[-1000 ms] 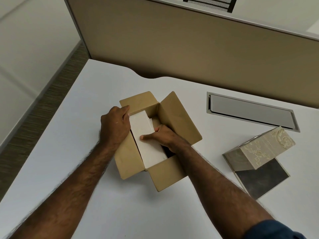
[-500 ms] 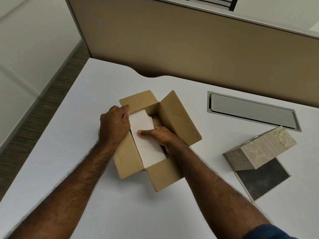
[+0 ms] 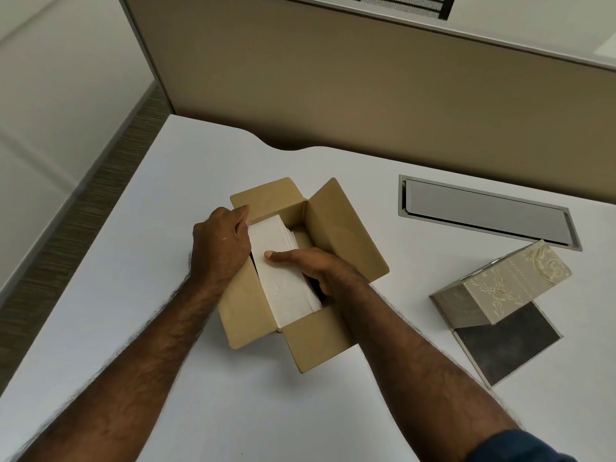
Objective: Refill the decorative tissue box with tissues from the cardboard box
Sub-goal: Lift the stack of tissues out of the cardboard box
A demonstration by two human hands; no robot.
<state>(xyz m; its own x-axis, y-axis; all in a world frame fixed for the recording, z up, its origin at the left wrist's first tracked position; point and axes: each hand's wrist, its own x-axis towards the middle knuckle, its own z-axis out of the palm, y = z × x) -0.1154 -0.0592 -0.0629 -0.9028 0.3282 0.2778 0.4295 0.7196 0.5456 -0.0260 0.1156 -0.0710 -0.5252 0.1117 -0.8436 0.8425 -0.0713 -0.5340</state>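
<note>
A: Cardboard box (image 3: 253,315) sits open mid-desk (image 3: 100,295), flaps out. Left hand (image 3: 220,248) is on its left wall, fingers curled over the rim against the tissues (image 3: 283,271).

B: Tissues out yet?

A: No. White stack lies in the left part of the box, top about level with the rim. Right hand (image 3: 316,265) has its thumb flat on top and its fingers down in the gap on the stack's right side; fingertips hidden, so I can't tell how tightly they grip.

B: Anything else in the box?

A: Right part looks mostly bare, brown bottom showing.

B: And the tissue box?

A: Tissue box (image 3: 510,281) is well apart to the right, tipped up on its dark base (image 3: 506,345), hinged open. Inside isn't visible, so can't tell if it's empty. Metal hatch (image 3: 486,211) lies behind it.

B: Progress?

A: Early, I'd say. Both containers open, stack being gripped. Lifting, carrying over, seating it and closing remain.
</note>
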